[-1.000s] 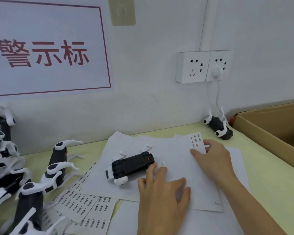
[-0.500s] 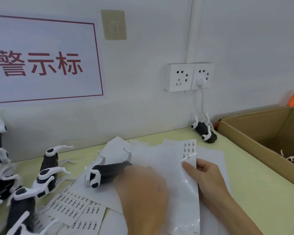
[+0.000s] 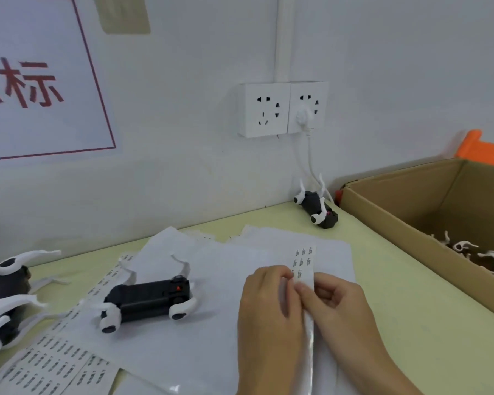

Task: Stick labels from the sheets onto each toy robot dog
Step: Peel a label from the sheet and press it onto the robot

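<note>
My feed shows even, soft overhead light with faint shadows. Both hands, the left hand (image 3: 268, 317) and the right hand (image 3: 337, 306), read slightly soft. Glare streaks the glossy white label strip (image 3: 307, 323) between them. Straight wall lines left of the hands bow.

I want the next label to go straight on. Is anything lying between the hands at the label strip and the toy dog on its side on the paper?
Nothing visible: only bare white paper lies between the hands and the toy dog.

Assembly workshop: toy robot dogs (image 3: 3, 303), carton (image 3: 411, 220), wall sign (image 3: 40, 81).
</note>
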